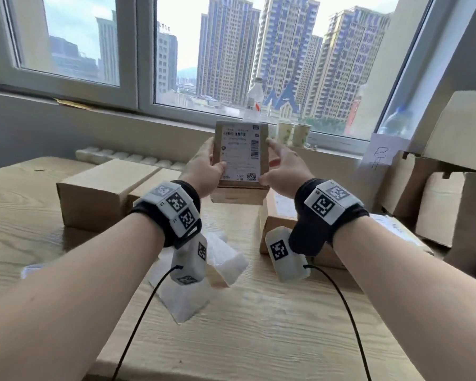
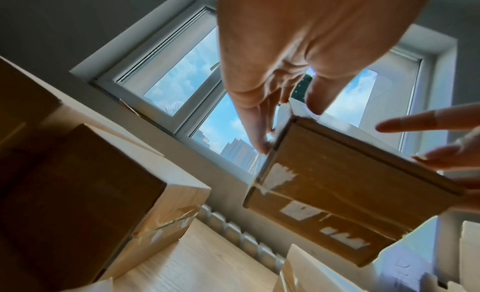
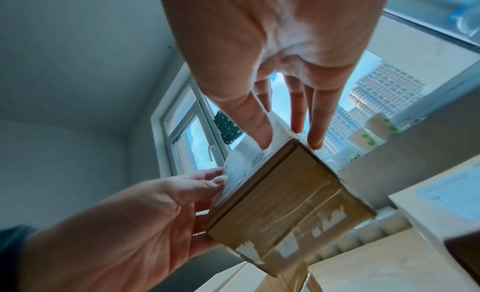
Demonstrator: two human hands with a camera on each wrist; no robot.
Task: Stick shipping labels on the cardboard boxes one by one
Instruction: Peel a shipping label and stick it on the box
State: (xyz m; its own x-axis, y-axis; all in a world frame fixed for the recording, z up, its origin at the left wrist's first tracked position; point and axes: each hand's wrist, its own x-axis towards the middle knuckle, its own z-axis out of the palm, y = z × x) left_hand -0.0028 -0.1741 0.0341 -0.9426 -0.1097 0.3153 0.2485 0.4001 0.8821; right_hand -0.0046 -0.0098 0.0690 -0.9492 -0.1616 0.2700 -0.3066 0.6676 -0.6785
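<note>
Holding a small cardboard box aloft above the table's far edge, label facing the person, the left hand grips its left side, thumb pressing the label; the right hand steadies the right edge with straight fingers, probably smoothing it flat.

We see daylight flooding through the window, its sky nearly blown out. Both wrist views sit dim and backlit, undersides in shadow. Edges bend strongly; motion blur softens the nearest objects.
</note>
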